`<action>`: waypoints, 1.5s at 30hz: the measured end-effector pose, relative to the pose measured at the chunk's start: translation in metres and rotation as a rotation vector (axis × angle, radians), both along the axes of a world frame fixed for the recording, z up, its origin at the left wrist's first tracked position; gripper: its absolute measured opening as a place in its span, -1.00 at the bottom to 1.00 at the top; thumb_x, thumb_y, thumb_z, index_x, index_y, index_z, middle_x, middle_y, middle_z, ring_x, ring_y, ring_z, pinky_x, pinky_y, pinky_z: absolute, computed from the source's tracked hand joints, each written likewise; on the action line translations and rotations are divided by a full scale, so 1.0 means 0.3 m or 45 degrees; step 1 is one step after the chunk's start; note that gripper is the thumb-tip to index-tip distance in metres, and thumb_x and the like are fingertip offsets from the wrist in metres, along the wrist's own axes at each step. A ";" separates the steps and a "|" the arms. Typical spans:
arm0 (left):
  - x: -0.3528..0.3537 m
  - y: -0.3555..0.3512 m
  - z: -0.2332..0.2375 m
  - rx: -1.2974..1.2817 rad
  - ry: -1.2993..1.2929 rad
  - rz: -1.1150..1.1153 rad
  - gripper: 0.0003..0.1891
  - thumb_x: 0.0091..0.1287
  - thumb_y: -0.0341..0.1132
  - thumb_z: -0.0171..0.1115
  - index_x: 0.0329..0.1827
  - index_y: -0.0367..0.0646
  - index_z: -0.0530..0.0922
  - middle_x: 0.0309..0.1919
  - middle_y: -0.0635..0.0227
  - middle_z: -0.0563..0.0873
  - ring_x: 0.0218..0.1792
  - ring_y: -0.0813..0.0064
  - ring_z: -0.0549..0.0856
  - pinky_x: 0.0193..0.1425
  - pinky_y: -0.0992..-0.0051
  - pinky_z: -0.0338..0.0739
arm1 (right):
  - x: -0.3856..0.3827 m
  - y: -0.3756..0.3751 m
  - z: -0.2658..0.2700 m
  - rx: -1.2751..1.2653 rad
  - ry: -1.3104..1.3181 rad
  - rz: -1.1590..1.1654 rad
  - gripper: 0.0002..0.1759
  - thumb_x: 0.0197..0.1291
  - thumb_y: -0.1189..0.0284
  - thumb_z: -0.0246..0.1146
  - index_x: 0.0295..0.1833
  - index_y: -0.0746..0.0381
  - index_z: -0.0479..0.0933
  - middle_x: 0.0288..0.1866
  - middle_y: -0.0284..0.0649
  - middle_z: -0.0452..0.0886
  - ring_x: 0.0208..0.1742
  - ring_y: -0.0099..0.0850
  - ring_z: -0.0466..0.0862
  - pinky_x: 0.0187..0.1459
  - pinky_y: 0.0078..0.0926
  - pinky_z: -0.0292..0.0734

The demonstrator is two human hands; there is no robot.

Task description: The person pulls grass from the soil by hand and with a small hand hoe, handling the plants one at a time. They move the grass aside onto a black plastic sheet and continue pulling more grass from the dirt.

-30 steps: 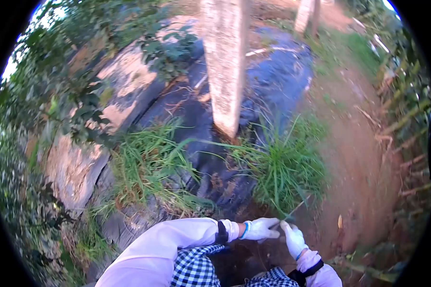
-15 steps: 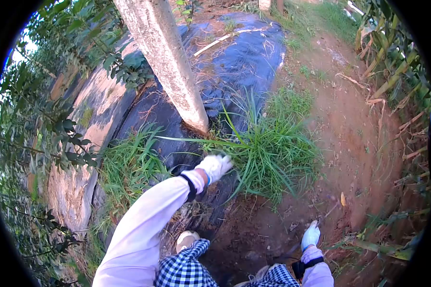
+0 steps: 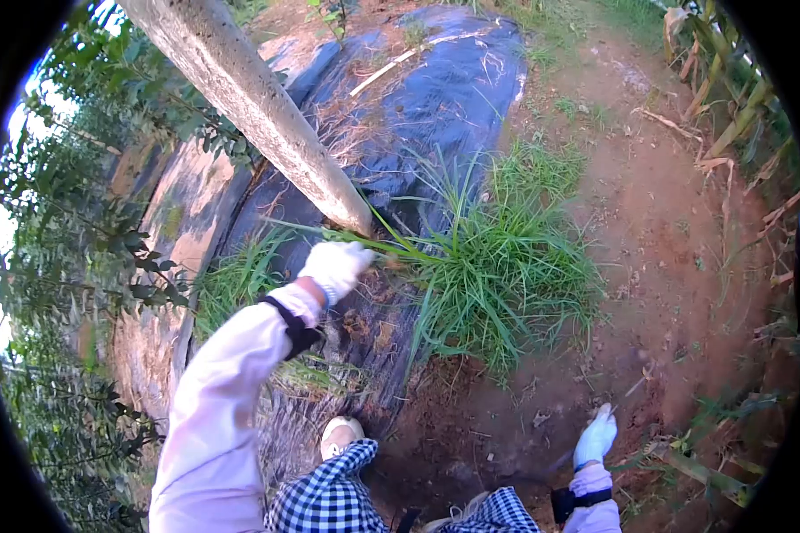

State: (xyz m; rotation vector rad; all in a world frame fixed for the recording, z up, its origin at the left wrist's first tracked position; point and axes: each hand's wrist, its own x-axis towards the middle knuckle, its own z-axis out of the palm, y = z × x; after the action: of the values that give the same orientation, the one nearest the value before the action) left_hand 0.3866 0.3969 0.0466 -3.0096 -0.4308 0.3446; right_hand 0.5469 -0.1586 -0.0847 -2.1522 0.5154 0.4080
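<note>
My left hand (image 3: 336, 266), in a white glove, is closed at the foot of a pale, leaning trunk (image 3: 267, 120). Long green grass blades (image 3: 404, 251) run from its fingers to a thick grass clump (image 3: 498, 266) on the right. Low at the right, my right hand (image 3: 597, 435), also gloved, is closed above bare brown soil (image 3: 507, 409). A faint, thin dark line shows beside it; I cannot tell what this hand holds.
Dark plastic sheeting (image 3: 458, 98) covers the ground around the trunk. A pale stick (image 3: 389, 69) lies on it. Leafy branches (image 3: 71, 240) fill the left, and tall stalks (image 3: 738, 115) stand along the dirt path (image 3: 658, 231). My shoe (image 3: 341, 435) is below.
My left hand has moved left and up, from the clump's near edge to the trunk's foot. The view has shifted slightly, and my right hand sits a little further right.
</note>
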 end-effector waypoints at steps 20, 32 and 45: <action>0.392 -0.339 1.256 -0.362 0.605 0.748 -0.62 0.40 -0.24 0.22 0.14 -0.33 0.52 -0.22 0.07 0.71 -0.48 0.50 0.69 -0.57 0.63 0.61 | 0.208 0.008 -0.069 -0.207 -0.113 0.267 -0.44 0.45 0.02 -0.10 -0.04 0.29 0.57 -0.35 -0.03 0.66 -0.30 -0.08 0.64 -0.18 -0.09 0.48; 0.223 -1.049 -0.295 -0.803 0.419 -0.571 -0.54 0.29 -0.31 0.12 0.28 -0.11 0.39 0.21 -0.01 0.51 -0.05 0.03 0.70 0.01 0.21 0.64 | 0.191 0.026 -0.081 0.147 -0.083 0.010 -0.72 0.34 0.26 0.21 -0.04 0.26 0.57 -0.48 -0.30 0.59 -0.51 -0.46 0.59 -0.46 -0.41 0.52; 0.385 -0.864 -0.383 -0.366 0.610 0.006 -0.64 0.37 -0.08 0.04 -0.01 -0.10 0.67 -0.13 0.08 0.75 -0.06 0.02 0.71 0.06 0.16 0.58 | 0.193 0.023 -0.082 -0.055 -0.028 0.112 -0.65 0.29 0.17 0.22 0.01 0.20 0.58 -0.24 -0.11 0.72 -0.20 -0.18 0.73 -0.15 -0.23 0.58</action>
State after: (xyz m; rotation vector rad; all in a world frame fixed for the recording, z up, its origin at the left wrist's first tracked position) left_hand 0.5020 0.1376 -0.0682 -3.0321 -0.3678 1.1842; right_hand 0.6047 -0.1519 -0.1092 -2.2241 0.4219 0.4242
